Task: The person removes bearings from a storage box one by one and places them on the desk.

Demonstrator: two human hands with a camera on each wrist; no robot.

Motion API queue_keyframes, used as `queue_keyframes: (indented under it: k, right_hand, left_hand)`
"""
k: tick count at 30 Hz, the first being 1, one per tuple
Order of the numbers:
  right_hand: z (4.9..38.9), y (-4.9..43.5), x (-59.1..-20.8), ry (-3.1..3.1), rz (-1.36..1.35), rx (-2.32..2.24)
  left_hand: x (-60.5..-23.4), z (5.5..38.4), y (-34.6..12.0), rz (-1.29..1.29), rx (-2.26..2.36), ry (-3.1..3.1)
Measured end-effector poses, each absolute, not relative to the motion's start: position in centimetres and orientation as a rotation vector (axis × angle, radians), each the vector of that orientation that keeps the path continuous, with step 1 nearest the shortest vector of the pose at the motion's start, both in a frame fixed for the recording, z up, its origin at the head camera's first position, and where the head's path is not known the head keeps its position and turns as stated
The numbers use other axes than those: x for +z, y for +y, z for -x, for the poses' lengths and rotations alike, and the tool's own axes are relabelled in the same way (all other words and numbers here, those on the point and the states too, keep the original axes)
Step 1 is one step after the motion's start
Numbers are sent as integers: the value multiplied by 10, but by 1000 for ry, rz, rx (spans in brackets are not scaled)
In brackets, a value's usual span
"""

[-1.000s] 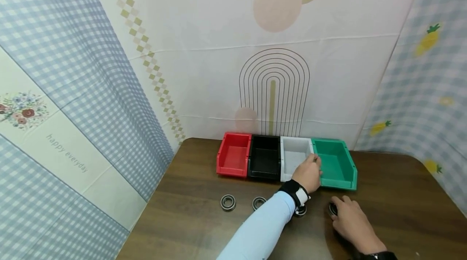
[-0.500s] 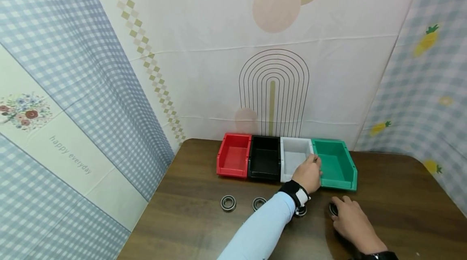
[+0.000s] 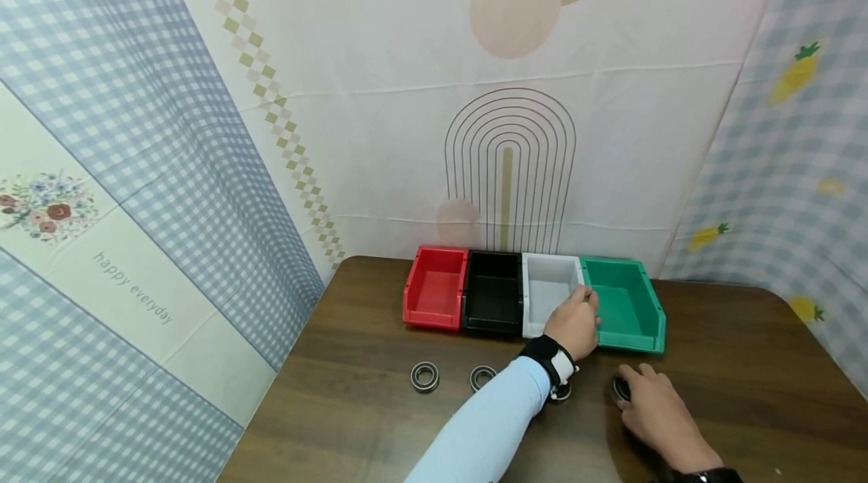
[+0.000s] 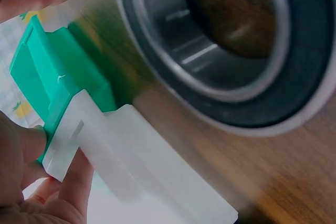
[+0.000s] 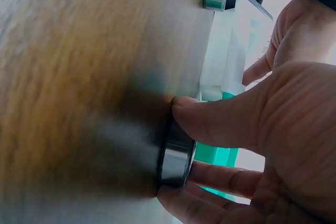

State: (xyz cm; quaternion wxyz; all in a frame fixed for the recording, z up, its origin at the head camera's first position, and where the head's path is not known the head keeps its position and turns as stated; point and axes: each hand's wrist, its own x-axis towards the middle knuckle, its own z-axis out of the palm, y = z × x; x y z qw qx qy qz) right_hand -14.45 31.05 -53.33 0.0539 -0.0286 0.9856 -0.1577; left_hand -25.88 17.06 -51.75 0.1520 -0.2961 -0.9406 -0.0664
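Observation:
My left hand (image 3: 575,323) pinches the adjoining walls of the white bin (image 3: 542,298) and the green bin (image 3: 620,310); the left wrist view shows digits on both sides of them. In front of the green bin, my right hand (image 3: 659,419) grips a ball bearing (image 5: 177,158) at the tabletop, thumb on one side and fingertips on the other. Three more bearings lie in a row to its left: one bearing (image 3: 424,377) fully seen, a second bearing (image 3: 483,377) beside the left sleeve, and a third bearing (image 3: 561,394) partly hidden under the left wrist.
A red bin (image 3: 434,291) and a black bin (image 3: 493,291) adjoin the white one on its left. All the bins stand near the back of the brown wooden table (image 3: 353,400). Patterned cloth (image 3: 380,129) hangs behind and along both sides.

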Motion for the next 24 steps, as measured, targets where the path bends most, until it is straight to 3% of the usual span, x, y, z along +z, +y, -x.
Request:
queue_keyframes:
  k: [24]
  right_hand:
    - [145,311,-532,2945,67,-473]
  left_hand:
    - [-514,254,171,828,-134,-2700]
